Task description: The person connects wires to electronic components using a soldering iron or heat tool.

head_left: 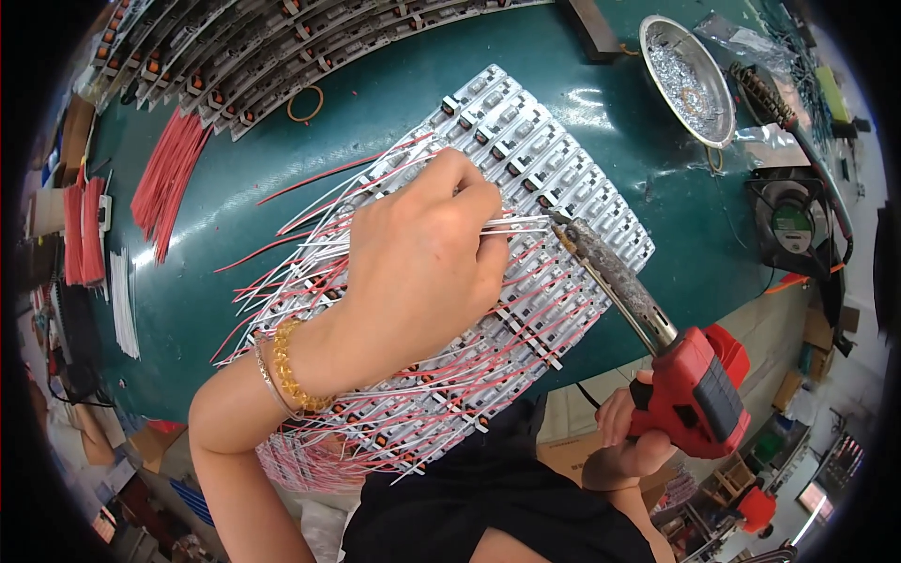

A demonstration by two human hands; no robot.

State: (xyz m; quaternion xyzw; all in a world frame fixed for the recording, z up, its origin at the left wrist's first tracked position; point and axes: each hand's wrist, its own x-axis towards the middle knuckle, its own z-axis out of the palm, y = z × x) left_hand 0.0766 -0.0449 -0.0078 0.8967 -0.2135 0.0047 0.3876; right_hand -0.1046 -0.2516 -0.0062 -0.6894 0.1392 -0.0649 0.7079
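Observation:
My left hand [422,253] is pinched over the middle of a panel of small grey-white circuit modules [582,178], its fingers closed on white wires [516,223] that stick out to the right. My right hand [627,427] grips the handle of a red and black soldering gun [699,389] low on the right. The gun's long, stained barrel slants up and left, its tip at the ends of the white wires; whether they touch, I cannot tell. Many red and white wires [272,277] hang off the panel's left and lower parts.
Stacked module panels [235,61] line the far left. Bundles of red wire [171,183] and white wire [123,305] lie at the left. A metal bowl [718,134] of silvery bits, a coiled iron holder [762,97] and a black fan [793,225] stand at the right.

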